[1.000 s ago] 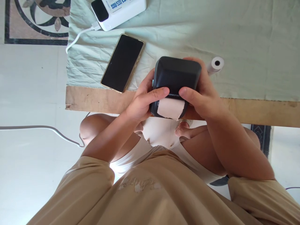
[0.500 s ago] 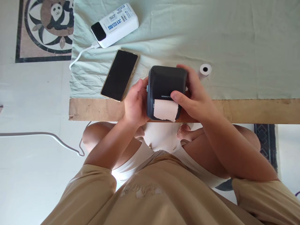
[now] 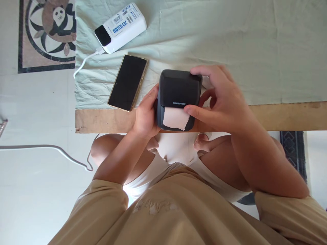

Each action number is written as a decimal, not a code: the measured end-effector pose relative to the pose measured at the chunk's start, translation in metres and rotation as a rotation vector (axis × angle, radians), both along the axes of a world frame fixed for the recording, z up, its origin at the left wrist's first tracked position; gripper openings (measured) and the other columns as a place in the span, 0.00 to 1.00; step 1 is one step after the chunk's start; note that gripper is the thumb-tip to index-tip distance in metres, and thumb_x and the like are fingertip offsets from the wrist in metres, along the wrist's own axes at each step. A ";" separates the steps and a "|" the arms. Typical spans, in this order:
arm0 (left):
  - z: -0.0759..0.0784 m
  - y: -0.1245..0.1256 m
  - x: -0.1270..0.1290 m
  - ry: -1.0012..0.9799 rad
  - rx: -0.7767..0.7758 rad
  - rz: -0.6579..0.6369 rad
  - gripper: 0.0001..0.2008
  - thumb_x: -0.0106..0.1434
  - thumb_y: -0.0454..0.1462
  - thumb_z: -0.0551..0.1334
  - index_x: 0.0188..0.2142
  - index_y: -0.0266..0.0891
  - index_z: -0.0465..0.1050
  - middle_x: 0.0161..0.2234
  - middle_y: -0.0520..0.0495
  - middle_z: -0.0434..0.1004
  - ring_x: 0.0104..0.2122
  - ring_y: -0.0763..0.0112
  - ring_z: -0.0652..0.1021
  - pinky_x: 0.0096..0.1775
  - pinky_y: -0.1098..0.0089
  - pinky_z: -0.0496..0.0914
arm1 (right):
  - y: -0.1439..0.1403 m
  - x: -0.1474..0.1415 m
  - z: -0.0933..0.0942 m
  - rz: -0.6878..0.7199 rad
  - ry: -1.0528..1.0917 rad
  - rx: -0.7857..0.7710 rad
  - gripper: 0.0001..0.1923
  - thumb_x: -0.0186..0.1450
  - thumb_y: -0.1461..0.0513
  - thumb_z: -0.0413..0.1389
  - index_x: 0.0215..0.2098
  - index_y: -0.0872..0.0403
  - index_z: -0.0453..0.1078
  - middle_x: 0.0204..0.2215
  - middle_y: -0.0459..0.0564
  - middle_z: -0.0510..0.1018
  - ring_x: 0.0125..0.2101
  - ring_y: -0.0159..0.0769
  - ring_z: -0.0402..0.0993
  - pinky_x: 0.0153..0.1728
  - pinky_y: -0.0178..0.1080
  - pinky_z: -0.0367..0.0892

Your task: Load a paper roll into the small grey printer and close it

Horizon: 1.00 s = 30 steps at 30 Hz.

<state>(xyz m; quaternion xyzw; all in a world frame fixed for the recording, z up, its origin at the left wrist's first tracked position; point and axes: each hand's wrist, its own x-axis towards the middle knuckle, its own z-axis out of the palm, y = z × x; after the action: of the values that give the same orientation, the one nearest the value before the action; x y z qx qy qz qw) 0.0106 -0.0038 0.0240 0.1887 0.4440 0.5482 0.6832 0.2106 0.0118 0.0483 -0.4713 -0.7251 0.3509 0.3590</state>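
Observation:
A small dark grey label printer [image 3: 178,92] rests at the near edge of the table, with a torn strip of pale paper [image 3: 175,118] sticking out of its front slot. My left hand [image 3: 145,114] grips its left side. My right hand [image 3: 219,98] arches over its right side, thumb tip at the paper slot and index finger on the top back corner. The white paper roll seen earlier is hidden behind my right hand.
A black phone [image 3: 127,82] lies face up left of the printer. A white power bank [image 3: 120,27] with a white cable [image 3: 84,63] sits at the back left. A pale green cloth [image 3: 255,51] covers the wooden table [image 3: 286,117]. My knees are below the edge.
The printer came down from a tilted hold onto the table edge. My left thumb left the paper slot. My right hand opened over the printer's right side, covering the paper roll.

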 end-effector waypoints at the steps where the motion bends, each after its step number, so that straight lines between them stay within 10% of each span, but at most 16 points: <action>1: 0.000 0.000 0.000 -0.017 -0.005 -0.039 0.14 0.71 0.50 0.68 0.35 0.44 0.78 0.36 0.42 0.88 0.63 0.41 0.84 0.59 0.53 0.82 | 0.000 0.002 0.002 -0.035 -0.021 0.041 0.31 0.60 0.50 0.76 0.59 0.42 0.76 0.51 0.51 0.82 0.45 0.45 0.83 0.34 0.43 0.80; 5: -0.001 -0.003 -0.003 -0.011 0.106 -0.146 0.16 0.68 0.52 0.72 0.43 0.43 0.81 0.47 0.41 0.88 0.69 0.37 0.79 0.57 0.52 0.82 | -0.002 -0.002 0.009 -0.216 0.113 0.187 0.11 0.70 0.53 0.69 0.46 0.44 0.75 0.33 0.41 0.74 0.23 0.27 0.67 0.25 0.39 0.65; 9: -0.005 -0.007 -0.007 0.023 0.203 -0.195 0.17 0.68 0.50 0.75 0.48 0.42 0.83 0.51 0.42 0.87 0.68 0.41 0.80 0.55 0.58 0.83 | -0.002 -0.009 0.013 -0.325 0.336 0.204 0.11 0.74 0.58 0.61 0.35 0.46 0.65 0.39 0.45 0.76 0.31 0.34 0.78 0.20 0.38 0.62; 15: -0.005 -0.007 -0.009 0.077 0.219 -0.244 0.21 0.70 0.52 0.74 0.55 0.42 0.83 0.50 0.42 0.86 0.60 0.47 0.83 0.52 0.61 0.79 | -0.006 -0.009 0.013 -0.144 -0.306 0.239 0.02 0.68 0.62 0.59 0.38 0.47 0.72 0.35 0.46 0.82 0.29 0.38 0.74 0.35 0.45 0.63; 21: -0.005 -0.009 -0.012 0.128 0.244 -0.292 0.21 0.69 0.51 0.75 0.55 0.43 0.83 0.42 0.49 0.83 0.43 0.63 0.83 0.40 0.69 0.73 | -0.011 -0.015 0.026 -0.006 -0.765 0.071 0.10 0.70 0.60 0.58 0.48 0.47 0.77 0.37 0.48 0.87 0.30 0.42 0.76 0.28 0.43 0.49; 26: -0.006 -0.009 -0.012 0.130 0.234 -0.266 0.23 0.67 0.53 0.76 0.54 0.44 0.83 0.41 0.49 0.85 0.46 0.58 0.85 0.40 0.67 0.75 | -0.007 0.007 0.043 0.017 -0.189 -0.135 0.14 0.60 0.61 0.64 0.45 0.45 0.74 0.35 0.43 0.84 0.23 0.31 0.67 0.27 0.41 0.62; 30: -0.001 -0.006 -0.010 0.112 0.173 -0.204 0.17 0.65 0.50 0.76 0.47 0.44 0.85 0.38 0.48 0.86 0.40 0.58 0.87 0.34 0.68 0.75 | 0.010 0.049 0.039 -0.288 0.353 -0.040 0.17 0.60 0.51 0.66 0.46 0.39 0.74 0.37 0.45 0.81 0.23 0.35 0.66 0.18 0.40 0.55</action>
<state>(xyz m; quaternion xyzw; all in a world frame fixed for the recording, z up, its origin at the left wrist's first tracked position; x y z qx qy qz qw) 0.0005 -0.0097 0.0235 0.3210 0.4110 0.5008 0.6908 0.2592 0.0215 0.0871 -0.5084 -0.5693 0.3872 0.5173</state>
